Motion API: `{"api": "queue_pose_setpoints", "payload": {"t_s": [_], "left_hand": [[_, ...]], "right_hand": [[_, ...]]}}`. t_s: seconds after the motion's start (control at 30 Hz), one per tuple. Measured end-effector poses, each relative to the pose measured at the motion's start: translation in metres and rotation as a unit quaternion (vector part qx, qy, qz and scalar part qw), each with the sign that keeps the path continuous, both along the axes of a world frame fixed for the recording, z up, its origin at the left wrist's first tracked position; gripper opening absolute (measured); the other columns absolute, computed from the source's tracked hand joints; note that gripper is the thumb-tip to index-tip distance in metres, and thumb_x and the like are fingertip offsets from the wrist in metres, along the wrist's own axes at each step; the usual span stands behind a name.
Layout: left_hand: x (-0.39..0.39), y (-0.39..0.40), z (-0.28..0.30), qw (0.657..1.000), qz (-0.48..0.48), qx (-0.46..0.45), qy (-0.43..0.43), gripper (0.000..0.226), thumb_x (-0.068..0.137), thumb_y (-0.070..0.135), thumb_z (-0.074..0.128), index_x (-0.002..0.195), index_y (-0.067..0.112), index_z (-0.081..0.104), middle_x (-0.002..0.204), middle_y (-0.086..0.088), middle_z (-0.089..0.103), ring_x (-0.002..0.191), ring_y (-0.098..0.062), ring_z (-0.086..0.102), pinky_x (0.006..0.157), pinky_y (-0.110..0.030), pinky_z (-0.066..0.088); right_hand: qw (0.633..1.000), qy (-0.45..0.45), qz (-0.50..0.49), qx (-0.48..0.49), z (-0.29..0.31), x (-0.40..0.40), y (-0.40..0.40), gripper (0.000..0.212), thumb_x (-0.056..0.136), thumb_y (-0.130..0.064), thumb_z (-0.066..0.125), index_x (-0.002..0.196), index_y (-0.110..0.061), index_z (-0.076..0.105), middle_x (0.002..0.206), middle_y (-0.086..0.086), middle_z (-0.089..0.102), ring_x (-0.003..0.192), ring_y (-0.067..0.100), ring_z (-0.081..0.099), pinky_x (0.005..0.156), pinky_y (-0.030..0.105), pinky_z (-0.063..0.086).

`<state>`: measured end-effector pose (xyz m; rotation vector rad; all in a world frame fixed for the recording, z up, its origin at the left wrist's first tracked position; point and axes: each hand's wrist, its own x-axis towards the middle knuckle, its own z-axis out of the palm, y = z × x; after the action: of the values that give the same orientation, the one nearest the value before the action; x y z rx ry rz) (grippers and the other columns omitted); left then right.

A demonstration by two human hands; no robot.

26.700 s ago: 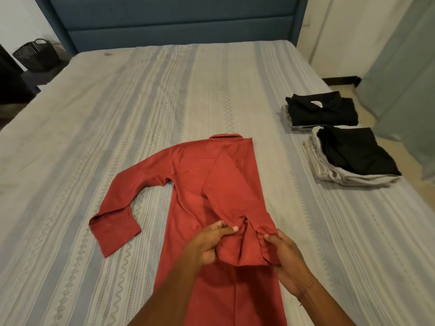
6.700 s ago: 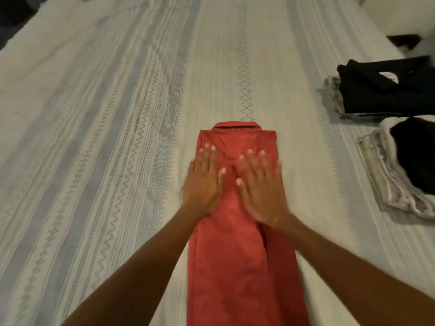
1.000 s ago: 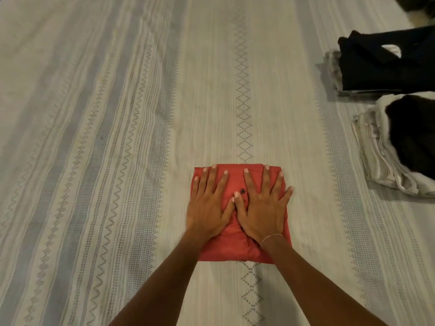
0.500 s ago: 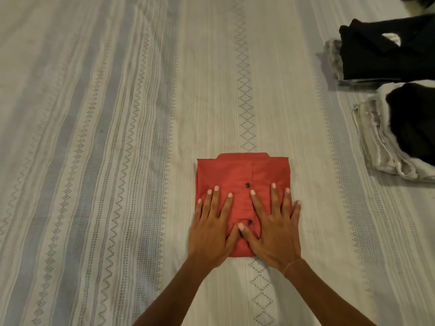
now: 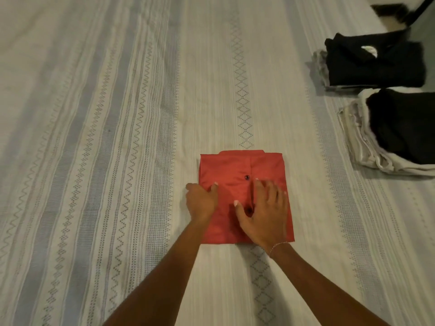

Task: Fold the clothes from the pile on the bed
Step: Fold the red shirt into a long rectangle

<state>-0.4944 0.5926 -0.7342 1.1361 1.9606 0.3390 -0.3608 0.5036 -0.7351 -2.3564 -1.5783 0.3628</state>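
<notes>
Folded red shirt [image 5: 235, 170] lies under both hands (left hand [image 5: 201, 200], right hand [image 5: 264, 212]).

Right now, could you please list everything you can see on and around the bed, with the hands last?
Red shirt: one, red, folded into a square, near middle of the bed, dark button showing.
Bedspread: one, off-white with grey patterned stripes, under everything.
Far stack: one, black garment on a grey one, folded, right edge of the bed.
Near stack: one, black garment on pale beige ones, folded, right edge, nearer than the other.
Left hand: one, at the shirt's left edge, thumb on top.
Right hand: one, resting on the shirt, thin bracelet at the wrist.
</notes>
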Motion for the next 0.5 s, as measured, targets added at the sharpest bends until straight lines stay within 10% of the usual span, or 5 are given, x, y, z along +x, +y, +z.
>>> {"api": "queue_pose_setpoints", "payload": {"t_s": [0.17,0.3,0.5], "left_hand": [[-0.023,0.022,0.028,0.960,0.039,-0.097,-0.261,0.006,0.090,0.015,0.073,0.090,0.009,0.072,0.081,-0.005,0.074,0.069,-0.016,0.068,0.051,-0.020,0.053],[-0.030,0.015,0.052,0.952,-0.065,-0.031,-0.297,0.017,0.086,0.018,0.076,0.071,0.014,0.069,0.071,-0.003,0.068,0.071,-0.016,0.062,0.070,-0.030,0.052],[-0.056,0.000,0.085,0.927,-0.044,-0.006,-0.373,0.038,0.100,0.026,0.041,0.095,0.015,0.077,0.108,0.003,0.075,0.112,-0.018,0.060,0.095,-0.036,0.051]], "right_hand": [[0.989,0.145,0.024,-0.026,0.038,-0.047,0.030,0.079,0.080,-0.057,0.068,0.141,-0.014,0.043,0.131,0.009,0.048,0.117,0.029,0.050,0.098,0.042,0.047],[0.970,0.240,0.005,-0.048,0.058,-0.064,0.046,0.052,0.084,-0.037,0.070,0.127,-0.016,0.051,0.114,0.007,0.052,0.092,0.020,0.056,0.075,0.026,0.045],[0.920,0.386,-0.061,0.042,0.098,-0.053,0.034,0.011,0.097,-0.009,0.054,0.087,-0.009,0.059,0.072,0.004,0.059,0.062,0.015,0.053,0.054,0.022,0.044]]}}
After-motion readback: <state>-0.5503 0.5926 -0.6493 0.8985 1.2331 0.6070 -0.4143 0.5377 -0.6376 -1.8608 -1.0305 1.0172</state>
